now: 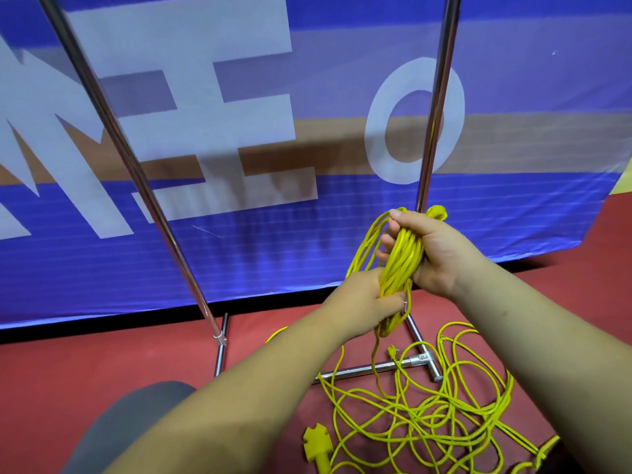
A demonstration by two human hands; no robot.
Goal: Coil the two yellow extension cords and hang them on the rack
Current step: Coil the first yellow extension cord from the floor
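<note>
Gripping one yellow cord bundle (403, 258) between them, both hands work in front of the rack: the right hand (434, 251) curls round the upper part of the gathered loops, and the left hand (366, 299) closes round the lower part, just beneath. A few slack loops bow out to the left of the bundle, and one strand trails from its lower end down to the floor (102, 364).

The second cord (455, 401) lies uncoiled below the right forearm, a loose tangle spreading toward the bottom and right edges of the view and crossing the rack's base tube (362, 369). A yellow socket block (317, 443) sits at the tangle's left edge.

The bundle is held low, near the foot of the right upright (437, 107). The left upright (136, 172) slants away well apart from it, leaving a broad gap between the two poles. Close behind the rack hangs a blue banner (273, 251) with large white letters, its lower edge meeting the red floor just past the feet. A grey-clad knee (130, 422) shows at lower left.
</note>
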